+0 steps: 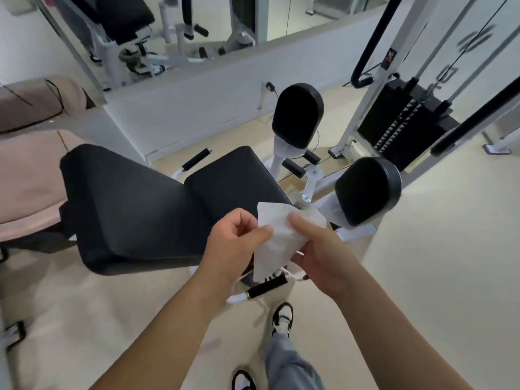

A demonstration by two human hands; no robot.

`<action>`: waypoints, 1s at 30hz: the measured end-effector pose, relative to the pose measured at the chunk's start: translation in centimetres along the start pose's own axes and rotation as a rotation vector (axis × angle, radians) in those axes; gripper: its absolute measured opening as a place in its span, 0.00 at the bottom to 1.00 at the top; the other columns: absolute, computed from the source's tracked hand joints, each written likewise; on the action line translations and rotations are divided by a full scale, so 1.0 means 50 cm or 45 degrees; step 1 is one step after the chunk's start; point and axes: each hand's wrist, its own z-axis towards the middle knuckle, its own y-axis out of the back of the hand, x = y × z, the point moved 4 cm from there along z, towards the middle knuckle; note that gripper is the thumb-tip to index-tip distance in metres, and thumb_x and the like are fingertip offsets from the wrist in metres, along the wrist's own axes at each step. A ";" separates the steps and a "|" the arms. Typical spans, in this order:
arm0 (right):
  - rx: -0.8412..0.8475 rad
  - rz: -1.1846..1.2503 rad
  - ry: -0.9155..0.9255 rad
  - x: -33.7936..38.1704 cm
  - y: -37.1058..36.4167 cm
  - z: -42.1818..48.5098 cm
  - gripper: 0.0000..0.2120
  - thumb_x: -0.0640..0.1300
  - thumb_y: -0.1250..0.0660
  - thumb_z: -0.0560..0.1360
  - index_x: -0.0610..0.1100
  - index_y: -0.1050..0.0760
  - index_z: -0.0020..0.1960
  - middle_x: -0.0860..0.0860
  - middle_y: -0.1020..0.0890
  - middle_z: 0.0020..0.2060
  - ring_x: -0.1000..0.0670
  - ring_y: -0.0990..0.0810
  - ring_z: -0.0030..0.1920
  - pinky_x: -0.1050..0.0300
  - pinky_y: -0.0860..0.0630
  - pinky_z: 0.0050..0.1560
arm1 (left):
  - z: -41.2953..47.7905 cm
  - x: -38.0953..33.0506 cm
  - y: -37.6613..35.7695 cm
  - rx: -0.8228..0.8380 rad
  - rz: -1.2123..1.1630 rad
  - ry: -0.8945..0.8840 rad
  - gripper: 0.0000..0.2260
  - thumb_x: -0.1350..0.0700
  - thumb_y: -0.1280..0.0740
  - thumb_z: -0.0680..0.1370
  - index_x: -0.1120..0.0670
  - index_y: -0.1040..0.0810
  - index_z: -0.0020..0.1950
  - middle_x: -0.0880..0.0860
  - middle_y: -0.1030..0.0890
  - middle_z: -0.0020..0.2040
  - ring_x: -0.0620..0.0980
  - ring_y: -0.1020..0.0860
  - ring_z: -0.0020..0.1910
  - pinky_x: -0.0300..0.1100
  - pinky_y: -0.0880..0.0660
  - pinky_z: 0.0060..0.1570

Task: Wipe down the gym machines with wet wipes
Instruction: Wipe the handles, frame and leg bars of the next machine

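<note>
A white wet wipe [278,235] hangs between both hands in front of me, above the near corner of a gym machine. My left hand [236,246] pinches its left edge with thumb and curled fingers. My right hand [318,251] holds its right side, thumb on top. Beneath lies the machine's black padded seat [236,178] with its black backrest [126,204] to the left. Two black oval leg pads stand beyond, one farther away [298,114] and one nearer on the right [365,190]. A black hand grip [267,287] on a white bar sits just below the wipe.
A black weight stack [405,122] in a white frame stands at the right, with black bars crossing in front. A low white wall [197,108] and mirror run behind. A pink cushioned bench [31,175] is at the left. My shoes [282,319] stand on beige floor.
</note>
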 end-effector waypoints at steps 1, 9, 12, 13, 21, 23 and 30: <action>0.024 0.012 0.010 0.021 -0.001 0.022 0.21 0.49 0.27 0.77 0.43 0.23 0.68 0.42 0.15 0.60 0.41 0.16 0.60 0.42 0.20 0.63 | 0.024 -0.014 0.000 -0.004 -0.034 0.038 0.11 0.58 0.27 0.78 0.54 0.27 0.40 0.53 0.26 0.35 0.51 0.28 0.37 0.46 0.29 0.38; 0.354 -0.024 0.089 0.169 -0.074 0.232 0.21 0.46 0.29 0.79 0.37 0.22 0.67 0.41 0.16 0.58 0.41 0.18 0.60 0.44 0.24 0.63 | 0.226 -0.125 0.036 -0.088 -0.364 0.261 0.18 0.45 0.29 0.80 0.57 0.21 0.61 0.64 0.16 0.58 0.58 0.17 0.55 0.65 0.24 0.64; 0.308 -0.047 0.052 0.206 -0.120 0.285 0.19 0.46 0.29 0.80 0.38 0.23 0.68 0.39 0.16 0.61 0.39 0.17 0.63 0.40 0.23 0.66 | 0.271 -0.163 0.041 0.227 -0.683 0.385 0.31 0.36 0.37 0.81 0.58 0.25 0.73 0.63 0.20 0.68 0.62 0.22 0.69 0.60 0.32 0.73; 0.292 -0.065 0.041 0.218 -0.137 0.300 0.19 0.46 0.29 0.80 0.38 0.23 0.67 0.38 0.16 0.61 0.38 0.17 0.62 0.39 0.23 0.67 | 0.284 -0.171 0.040 0.312 -0.719 0.419 0.33 0.34 0.39 0.81 0.59 0.26 0.74 0.63 0.23 0.70 0.62 0.25 0.71 0.59 0.35 0.75; 0.059 -0.073 -0.104 0.224 -0.250 0.450 0.12 0.48 0.28 0.79 0.39 0.15 0.51 0.38 0.13 0.51 0.40 0.12 0.51 0.40 0.18 0.58 | 0.458 -0.195 0.113 0.161 -0.277 0.496 0.16 0.55 0.24 0.78 0.60 0.18 0.63 0.60 0.14 0.57 0.59 0.15 0.58 0.58 0.23 0.67; 0.000 -0.148 -0.151 0.207 -0.282 0.498 0.14 0.51 0.30 0.81 0.40 0.14 0.52 0.41 0.12 0.51 0.42 0.12 0.51 0.44 0.17 0.57 | 0.517 -0.205 0.159 0.165 -0.138 0.529 0.14 0.55 0.26 0.79 0.61 0.17 0.62 0.60 0.13 0.55 0.59 0.15 0.56 0.59 0.22 0.65; -0.322 -0.495 -0.045 0.159 -0.403 0.687 0.19 0.57 0.31 0.79 0.40 0.20 0.51 0.42 0.16 0.45 0.47 0.18 0.42 0.51 0.19 0.40 | 0.755 -0.195 0.345 0.195 0.358 0.462 0.14 0.48 0.31 0.82 0.57 0.20 0.61 0.55 0.13 0.51 0.54 0.14 0.49 0.48 0.16 0.51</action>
